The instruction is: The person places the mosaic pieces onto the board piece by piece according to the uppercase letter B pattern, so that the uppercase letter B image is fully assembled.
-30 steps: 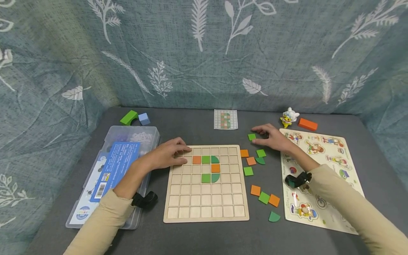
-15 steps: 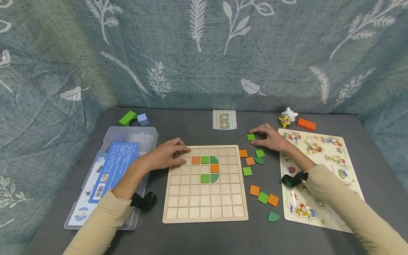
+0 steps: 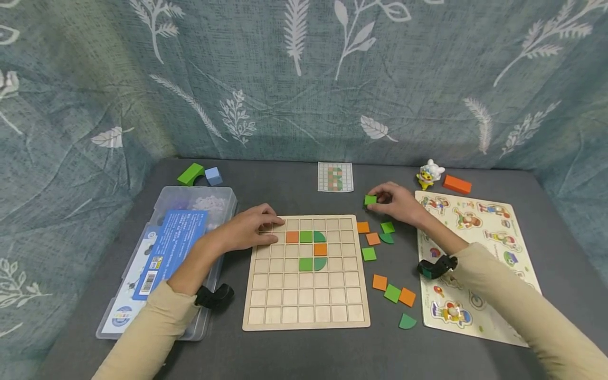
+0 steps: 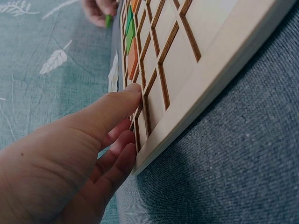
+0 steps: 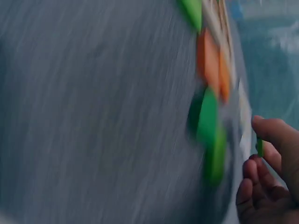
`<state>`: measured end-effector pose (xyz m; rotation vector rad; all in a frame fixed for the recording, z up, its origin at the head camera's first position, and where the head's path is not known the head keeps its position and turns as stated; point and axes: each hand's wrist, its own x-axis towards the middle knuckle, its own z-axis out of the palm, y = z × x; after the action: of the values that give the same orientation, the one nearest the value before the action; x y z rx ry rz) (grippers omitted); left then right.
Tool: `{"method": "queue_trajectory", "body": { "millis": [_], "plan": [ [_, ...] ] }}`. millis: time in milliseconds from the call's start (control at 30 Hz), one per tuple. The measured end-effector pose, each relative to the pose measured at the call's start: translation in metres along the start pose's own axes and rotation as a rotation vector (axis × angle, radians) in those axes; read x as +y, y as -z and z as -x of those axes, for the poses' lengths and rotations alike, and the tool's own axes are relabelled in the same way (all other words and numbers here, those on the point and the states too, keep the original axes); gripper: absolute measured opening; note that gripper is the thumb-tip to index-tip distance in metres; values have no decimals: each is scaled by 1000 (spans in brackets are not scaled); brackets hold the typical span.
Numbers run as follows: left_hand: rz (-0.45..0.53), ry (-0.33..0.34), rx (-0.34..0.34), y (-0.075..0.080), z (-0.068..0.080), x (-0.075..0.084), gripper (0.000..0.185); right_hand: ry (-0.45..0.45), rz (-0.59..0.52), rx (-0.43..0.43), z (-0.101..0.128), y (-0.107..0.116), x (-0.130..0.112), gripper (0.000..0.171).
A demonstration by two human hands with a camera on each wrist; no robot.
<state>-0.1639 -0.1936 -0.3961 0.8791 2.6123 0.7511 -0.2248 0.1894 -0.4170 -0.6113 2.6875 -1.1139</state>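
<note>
My left hand (image 3: 249, 229) rests on the top left corner of the wooden grid board (image 3: 263, 323); in the left wrist view its thumb (image 4: 133, 89) lies over the grid with the other fingers near the corner. Several tiles sit in the grid: an orange square (image 3: 292, 237), green squares (image 3: 306, 264), another orange square (image 3: 320, 249) and dark green quarter circles (image 3: 320, 263). Beyond the board's upper right corner, my right hand (image 3: 399, 203) pinches a green square tile (image 3: 370, 200) between thumb and fingers, also visible in the right wrist view as a thin green edge (image 5: 259, 146).
Loose orange (image 3: 380, 282), green (image 3: 388, 227) and quarter-circle tiles (image 3: 407, 321) lie right of the board. A pattern card (image 3: 335, 177) is behind it. A plastic case (image 3: 218, 198) stands left, a picture puzzle (image 3: 518, 295) right. Blocks (image 3: 191, 174) and a figurine (image 3: 429, 174) sit at the back.
My right hand has closed its fingers on the green square tile, lifted it slightly and shifted a little left. The left hand stays on the board's corner.
</note>
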Motion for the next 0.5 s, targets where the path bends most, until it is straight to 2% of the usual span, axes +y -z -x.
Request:
{"method": "queue_trajectory", "body": {
  "millis": [100,200,300,367,500],
  "plan": [
    [1,4,-7,0,0,0,40,121,-29,3,2,-18,-27,29],
    [-3,3,-11,-1,0,-1,40,288,-6,-34,7,-45,-55,28],
    [-4,3,-11,-1,0,0,40,426,79,-95,11,-70,-80,27],
    [-4,2,-10,0,1,0,39,488,161,-131,14,-83,-92,25],
    [-4,-4,-10,1,2,1,39,550,290,-141,15,-99,-109,23]
  ]
}}
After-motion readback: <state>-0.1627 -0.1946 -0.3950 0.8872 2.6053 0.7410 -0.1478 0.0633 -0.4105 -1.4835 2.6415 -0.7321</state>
